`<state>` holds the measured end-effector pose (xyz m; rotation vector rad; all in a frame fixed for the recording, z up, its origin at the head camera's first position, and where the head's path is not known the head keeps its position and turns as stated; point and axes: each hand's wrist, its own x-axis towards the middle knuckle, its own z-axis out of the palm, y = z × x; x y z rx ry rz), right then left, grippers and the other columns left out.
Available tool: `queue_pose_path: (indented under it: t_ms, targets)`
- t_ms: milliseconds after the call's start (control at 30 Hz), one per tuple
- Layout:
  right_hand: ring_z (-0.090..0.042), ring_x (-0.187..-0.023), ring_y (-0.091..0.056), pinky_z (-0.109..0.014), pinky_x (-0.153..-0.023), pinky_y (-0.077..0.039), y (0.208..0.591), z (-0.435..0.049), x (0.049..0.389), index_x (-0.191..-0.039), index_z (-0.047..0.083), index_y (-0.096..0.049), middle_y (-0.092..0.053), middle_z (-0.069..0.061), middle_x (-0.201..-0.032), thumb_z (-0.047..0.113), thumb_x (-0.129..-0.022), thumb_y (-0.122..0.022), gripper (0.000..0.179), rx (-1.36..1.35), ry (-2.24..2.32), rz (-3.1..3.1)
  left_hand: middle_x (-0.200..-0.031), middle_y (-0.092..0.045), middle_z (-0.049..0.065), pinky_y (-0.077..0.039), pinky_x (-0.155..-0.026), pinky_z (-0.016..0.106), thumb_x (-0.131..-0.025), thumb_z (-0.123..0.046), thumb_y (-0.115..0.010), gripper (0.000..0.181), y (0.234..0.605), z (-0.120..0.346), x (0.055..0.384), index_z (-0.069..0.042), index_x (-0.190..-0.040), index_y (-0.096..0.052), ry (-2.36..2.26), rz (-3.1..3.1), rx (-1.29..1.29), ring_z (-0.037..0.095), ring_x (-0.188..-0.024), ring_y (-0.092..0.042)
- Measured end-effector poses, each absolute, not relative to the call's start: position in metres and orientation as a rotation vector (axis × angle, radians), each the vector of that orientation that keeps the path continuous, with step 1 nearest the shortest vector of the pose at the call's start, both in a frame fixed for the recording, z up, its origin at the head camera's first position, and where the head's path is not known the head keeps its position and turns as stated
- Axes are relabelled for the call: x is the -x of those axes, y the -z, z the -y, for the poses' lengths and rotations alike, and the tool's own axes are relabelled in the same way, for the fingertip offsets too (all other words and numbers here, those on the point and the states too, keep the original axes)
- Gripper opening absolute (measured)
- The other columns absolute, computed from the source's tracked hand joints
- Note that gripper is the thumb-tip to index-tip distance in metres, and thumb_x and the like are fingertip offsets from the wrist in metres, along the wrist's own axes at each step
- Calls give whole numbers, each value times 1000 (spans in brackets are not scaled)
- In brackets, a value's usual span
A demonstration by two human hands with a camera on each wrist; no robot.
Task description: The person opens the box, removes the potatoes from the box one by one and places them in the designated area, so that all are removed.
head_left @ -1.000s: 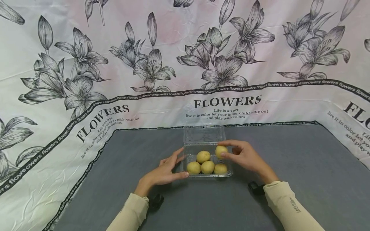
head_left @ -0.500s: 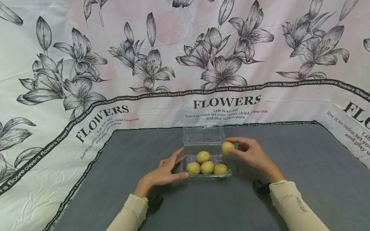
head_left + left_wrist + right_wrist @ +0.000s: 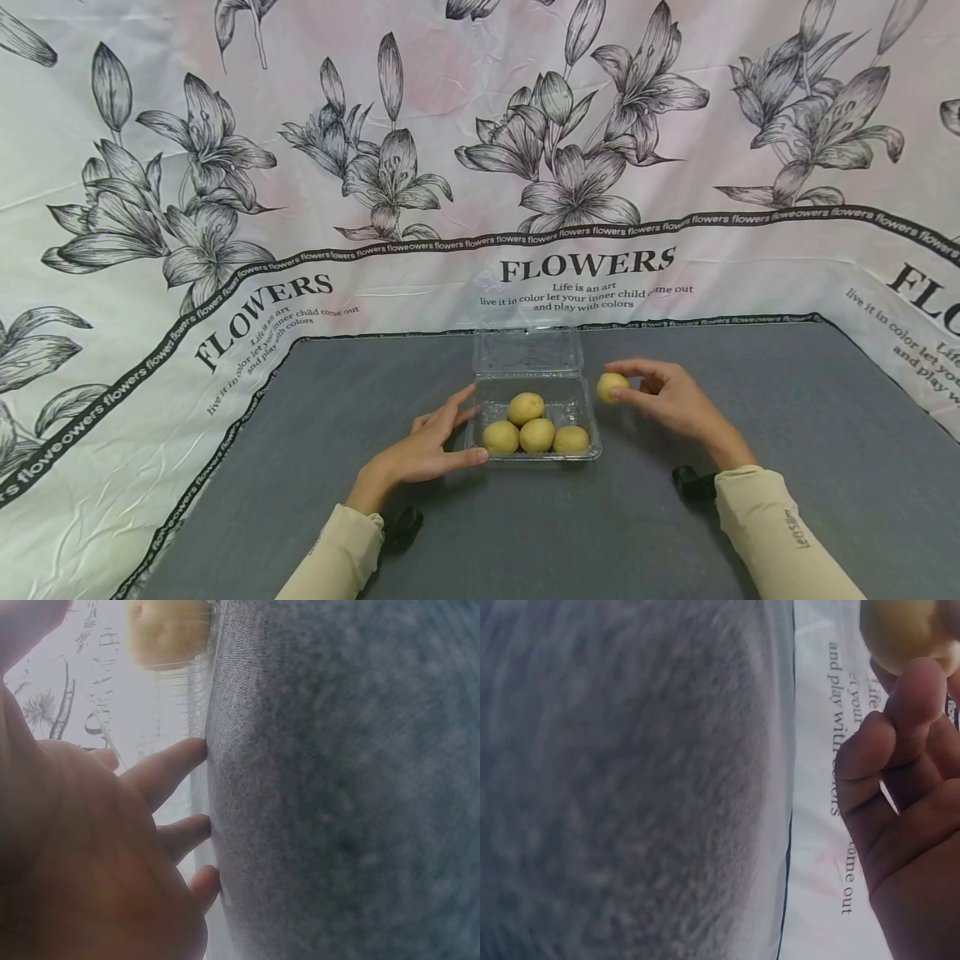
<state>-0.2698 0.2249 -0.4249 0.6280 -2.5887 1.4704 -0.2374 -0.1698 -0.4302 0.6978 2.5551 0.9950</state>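
A pale-yellow, rounded piece of produce [image 3: 611,387], with no clear long axis, is pinched between the thumb and fingers of the right hand [image 3: 675,402], the nearer hand. It lies just beyond the right wall of a clear plastic hinged box [image 3: 567,410], apart from it. Four similar yellow pieces [image 3: 537,435] sit inside. The left hand [image 3: 429,448] spreads along the box's left side on the grey counter [image 3: 637,542].

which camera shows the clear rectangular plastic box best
The head view: it takes in nearly the whole clear rectangular plastic box, open lid included. The left wrist view shows just a cropped part; the right wrist view, none of it.
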Motion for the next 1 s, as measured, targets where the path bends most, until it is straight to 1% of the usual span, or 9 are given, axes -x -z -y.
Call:
queue_pose_path:
  t_ms: [200, 467, 733, 1000]
  targets:
    - [-7, -57, -52, -27, -53, -47, 427, -232, 269, -130, 1, -67, -68, -22, -122, 23, -93, -76, 43, -575, -1453, 2712, -167, -32, -5, -10, -117, 61, -94, -63, -62, 101, 430, 170, 237, -34, -164, 4, -991, -2557, -703, 29, -160, -10]
    - [-12, -66, -58, -28, -58, -50, 429, -238, 268, -132, 2, -66, -66, -23, -128, 28, -94, -76, 47, -543, -1439, 2809, -166, -33, -4, -11, -117, 61, -94, -62, -63, 101, 430, 170, 236, -33, -165, 3, -1003, -2557, -706, 30, -159, -10]
    - [-11, -68, -60, -28, -58, -50, 433, -242, 269, -133, 1, -64, -64, -26, -131, 25, -94, -75, 47, -546, -1503, 2823, -166, -33, -4, -11, -116, 61, -94, -61, -63, 101, 430, 170, 236, -33, -165, 3, -1003, -2559, -702, 30, -159, -10]
    - [-12, -79, -64, -28, -61, -52, 434, -244, 270, -136, 2, -63, -62, -25, -134, 28, -95, -74, 50, -533, -1513, 2846, -166, -33, -5, -11, -116, 61, -94, -62, -63, 101, 430, 171, 237, -33, -165, 3, -996, -2559, -705, 29, -160, -10]
